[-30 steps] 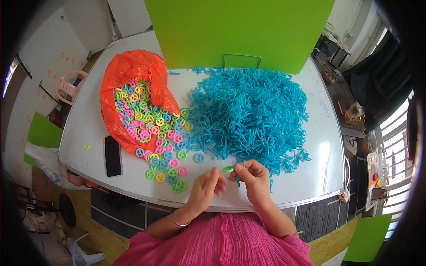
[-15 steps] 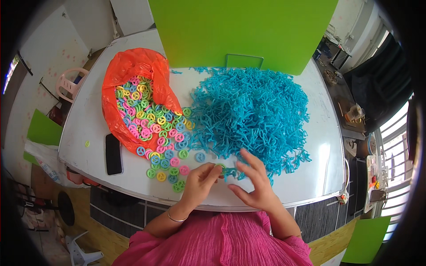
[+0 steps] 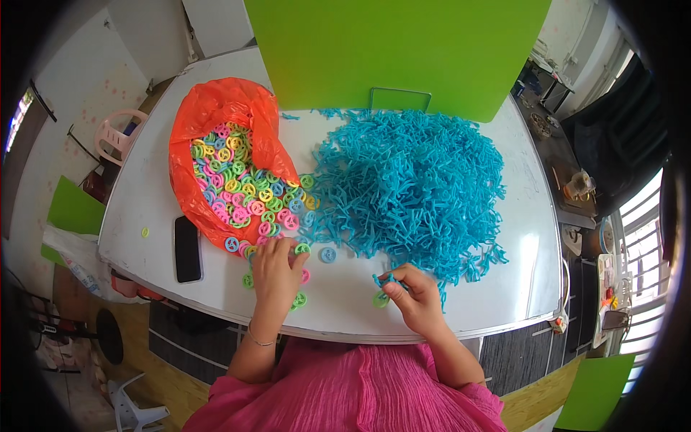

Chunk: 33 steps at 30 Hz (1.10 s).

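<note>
My left hand [image 3: 275,273] reaches over the small plastic wheels in front of the red bag, its fingers bent downward and apart. Beside its thumb lies a green wheel [image 3: 302,248], in the same spot as before. My right hand [image 3: 419,297] pinches a blue plastic piece [image 3: 389,281] between thumb and fingers, just in front of the blue heap. A pale green wheel [image 3: 380,299] shows blurred just below that piece; whether it is held, joined to it or loose cannot be made out. My left fingertips partly hide the wheels beneath them.
An open red plastic bag [image 3: 186,183] spills pink, yellow, green and blue wheels at left. A large heap of blue plastic pieces [image 3: 410,187] covers the middle right. A black phone [image 3: 188,250] lies left of the bag. A green board [image 3: 396,57] stands at the back.
My left hand has left the blue piece and moved left over the wheels. My right hand has closed from spread fingers into a pinch on a blue piece.
</note>
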### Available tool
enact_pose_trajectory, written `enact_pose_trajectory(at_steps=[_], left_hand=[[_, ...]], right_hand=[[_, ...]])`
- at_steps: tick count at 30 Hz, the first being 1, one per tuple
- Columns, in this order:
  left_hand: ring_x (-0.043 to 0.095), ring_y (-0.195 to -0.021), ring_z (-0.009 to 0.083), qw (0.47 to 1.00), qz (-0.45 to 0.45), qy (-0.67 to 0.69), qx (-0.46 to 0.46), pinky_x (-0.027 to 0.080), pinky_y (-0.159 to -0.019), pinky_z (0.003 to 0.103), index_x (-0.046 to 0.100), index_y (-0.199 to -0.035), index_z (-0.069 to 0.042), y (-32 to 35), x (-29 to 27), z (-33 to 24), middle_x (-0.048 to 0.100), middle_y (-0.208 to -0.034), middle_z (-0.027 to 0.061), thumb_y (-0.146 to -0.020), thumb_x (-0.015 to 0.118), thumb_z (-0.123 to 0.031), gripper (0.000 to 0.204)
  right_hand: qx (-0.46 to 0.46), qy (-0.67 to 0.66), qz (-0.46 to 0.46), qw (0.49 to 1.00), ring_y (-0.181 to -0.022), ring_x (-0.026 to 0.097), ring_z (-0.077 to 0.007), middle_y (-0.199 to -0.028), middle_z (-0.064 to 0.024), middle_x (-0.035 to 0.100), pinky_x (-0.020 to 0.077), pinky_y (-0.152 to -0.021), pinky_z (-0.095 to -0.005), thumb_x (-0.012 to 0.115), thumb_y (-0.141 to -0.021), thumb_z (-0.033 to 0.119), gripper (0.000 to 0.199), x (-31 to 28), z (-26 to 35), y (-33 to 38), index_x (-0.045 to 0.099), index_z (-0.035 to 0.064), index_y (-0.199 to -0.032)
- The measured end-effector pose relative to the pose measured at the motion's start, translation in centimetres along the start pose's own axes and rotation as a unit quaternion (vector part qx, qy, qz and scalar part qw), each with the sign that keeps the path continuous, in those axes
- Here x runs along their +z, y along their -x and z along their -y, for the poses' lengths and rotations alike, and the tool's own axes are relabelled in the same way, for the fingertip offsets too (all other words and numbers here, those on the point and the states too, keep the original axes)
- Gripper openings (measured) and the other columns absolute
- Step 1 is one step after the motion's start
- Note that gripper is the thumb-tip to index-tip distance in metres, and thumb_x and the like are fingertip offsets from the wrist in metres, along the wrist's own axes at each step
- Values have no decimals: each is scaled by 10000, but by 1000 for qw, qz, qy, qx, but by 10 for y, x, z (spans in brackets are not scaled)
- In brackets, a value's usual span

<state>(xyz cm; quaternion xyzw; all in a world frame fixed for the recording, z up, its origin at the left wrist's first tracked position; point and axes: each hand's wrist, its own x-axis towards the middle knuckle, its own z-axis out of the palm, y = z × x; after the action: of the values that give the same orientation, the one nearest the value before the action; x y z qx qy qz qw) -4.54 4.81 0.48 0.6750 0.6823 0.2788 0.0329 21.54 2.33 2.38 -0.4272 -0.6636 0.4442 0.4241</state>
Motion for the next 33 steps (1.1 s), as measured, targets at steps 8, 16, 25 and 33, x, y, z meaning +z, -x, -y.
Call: enact_pose_trajectory(at_steps=[8,16,25,33], left_hand=[[518,-551,147,953,26,299,-45,419,-533,292,539,-898,-33,9,9,-43,585,-692,49,-900,630,-172,166],[524,-505,90,869,51,488,-67,385,-468,243,554,-871,-25,31,17,-79,601,-620,40,-1008,470,-210,245],[505,-495,71,864,-4,504,-22,372,-455,234,537,-850,-25,35,24,-77,525,-563,12,-1001,478,-175,221],[504,-512,64,857,-6,515,-23,387,-470,222,533,-861,-25,36,24,-77,538,-594,15,-1003,476,-185,222]], right_hand=[[112,-98,-21,989,-784,606,-112,-867,-72,688,463,-701,-246,599,-946,167,180,19,6,0,626,-11,-943],[19,45,-115,992,-684,647,-213,-790,-117,669,483,-605,-303,682,-870,133,132,34,2,5,661,17,-930],[31,-24,-128,991,-714,671,-187,-832,-105,700,509,-638,-279,680,-868,104,149,43,-2,9,676,0,-974],[33,16,-112,993,-681,658,-204,-801,-132,680,497,-612,-287,688,-857,106,157,41,-4,7,676,5,-976]])
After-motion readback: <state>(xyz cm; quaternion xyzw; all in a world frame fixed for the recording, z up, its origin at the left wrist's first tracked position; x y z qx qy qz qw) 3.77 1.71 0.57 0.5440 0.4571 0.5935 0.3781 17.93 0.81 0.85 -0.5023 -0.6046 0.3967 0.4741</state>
